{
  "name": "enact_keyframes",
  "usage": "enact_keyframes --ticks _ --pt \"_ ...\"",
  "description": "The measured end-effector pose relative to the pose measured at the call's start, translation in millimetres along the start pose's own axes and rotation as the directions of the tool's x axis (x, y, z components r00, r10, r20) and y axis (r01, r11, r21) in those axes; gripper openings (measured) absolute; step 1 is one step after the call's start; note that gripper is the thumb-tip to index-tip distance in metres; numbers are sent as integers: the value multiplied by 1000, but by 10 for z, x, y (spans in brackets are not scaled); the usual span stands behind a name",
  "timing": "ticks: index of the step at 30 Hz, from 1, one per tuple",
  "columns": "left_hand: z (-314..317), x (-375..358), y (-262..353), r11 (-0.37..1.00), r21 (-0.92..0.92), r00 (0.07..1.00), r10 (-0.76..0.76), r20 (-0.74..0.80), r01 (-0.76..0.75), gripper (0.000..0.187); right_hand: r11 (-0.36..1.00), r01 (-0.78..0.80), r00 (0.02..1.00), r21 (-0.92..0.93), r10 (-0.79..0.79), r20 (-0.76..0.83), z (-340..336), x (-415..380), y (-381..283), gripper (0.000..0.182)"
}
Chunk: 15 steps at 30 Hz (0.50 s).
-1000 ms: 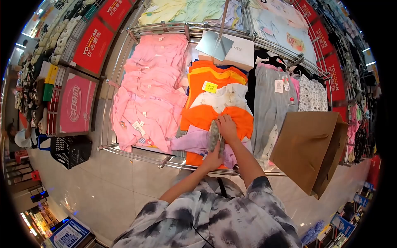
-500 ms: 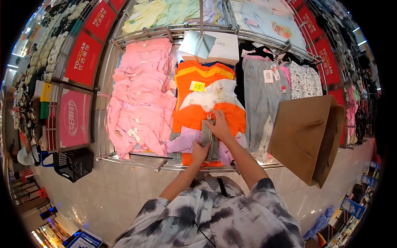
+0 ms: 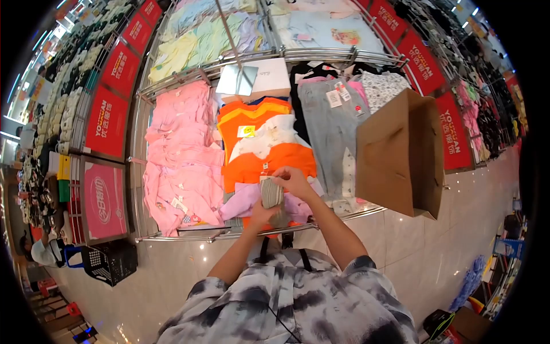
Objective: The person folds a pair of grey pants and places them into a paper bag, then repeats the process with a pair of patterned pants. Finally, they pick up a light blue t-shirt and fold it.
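Note:
A small folded grey-green striped garment [image 3: 271, 192] is lifted slightly over the clothes near the rack's front edge. My left hand [image 3: 264, 213] is closed round its lower left side. At its upper right corner, the fingers of my right hand [image 3: 291, 180] pinch the fabric. Beneath and beside lies a lilac garment [image 3: 240, 200]. Just beyond are orange tops [image 3: 292, 160] and a white top [image 3: 275, 137], with a yellow price label [image 3: 246, 131] on the stack.
Pink tops [image 3: 183, 149] fill the rack's left side. Grey trousers [image 3: 326, 126] and an open cardboard box [image 3: 389, 155] are on the right. A metal rail [image 3: 212, 235] edges the front. A black basket [image 3: 110, 262] and a crouching person [image 3: 44, 251] are at left.
The view has shifted and turned. The striped garment, earlier long and hanging between my hands, is now folded shorter, with my left hand round it.

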<state>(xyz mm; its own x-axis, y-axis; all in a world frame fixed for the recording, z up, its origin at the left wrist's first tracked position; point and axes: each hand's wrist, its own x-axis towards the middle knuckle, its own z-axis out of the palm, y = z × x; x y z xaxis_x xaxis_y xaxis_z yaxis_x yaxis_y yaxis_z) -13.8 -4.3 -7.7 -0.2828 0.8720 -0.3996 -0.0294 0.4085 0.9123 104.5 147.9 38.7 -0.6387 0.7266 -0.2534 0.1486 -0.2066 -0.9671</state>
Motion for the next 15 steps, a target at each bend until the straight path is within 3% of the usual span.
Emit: enact_keyframes --ticks 2,6,9,11,12,15 --pt "-78 -131 93 996 -93 993 -4 120 15 55 988 6 1000 151 -8 8 -123 -214 -255 19" --pt "55 -597 678 965 -144 952 243 185 -219 52 947 45 998 319 -31 -50 -172 -721 -701 15" --pt "79 -693 812 895 230 904 309 296 -381 49 929 49 997 368 -25 -68 -200 -1065 -884 28" --pt "170 -907 1292 874 409 946 151 288 -264 46 918 43 999 394 -32 -35 -245 -1315 -953 35" --pt "211 -1019 1545 846 494 960 70 270 -201 45 962 25 999 273 -30 12 -306 -1476 -932 50" --pt "244 -1211 1909 766 591 901 -37 432 -252 45 988 105 977 -111 -81 199 -422 -1919 -1151 58"
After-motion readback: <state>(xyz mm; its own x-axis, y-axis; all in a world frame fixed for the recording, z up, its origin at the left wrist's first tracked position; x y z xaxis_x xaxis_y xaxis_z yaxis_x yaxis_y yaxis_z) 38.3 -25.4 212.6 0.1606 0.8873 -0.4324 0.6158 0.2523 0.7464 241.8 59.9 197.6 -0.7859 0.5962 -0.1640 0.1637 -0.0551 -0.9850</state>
